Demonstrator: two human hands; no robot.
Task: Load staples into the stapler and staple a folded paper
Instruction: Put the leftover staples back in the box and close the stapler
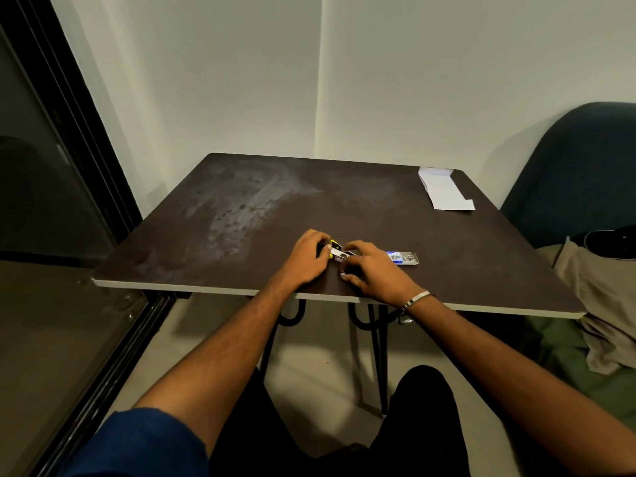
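Head view: left hand [307,257], right hand [370,266] pinching stapler [336,253] near table [241,287] front edge.

Worktop [378,208]: dark brown laminate, matt, smudged with pale chalky streaks at left. Folded paper [444,191]: white, matt. Stapler [336,253]: yellow plastic, bright metal. Staple packet [402,257]: glossy. Bracelet [417,299]: polished metal.
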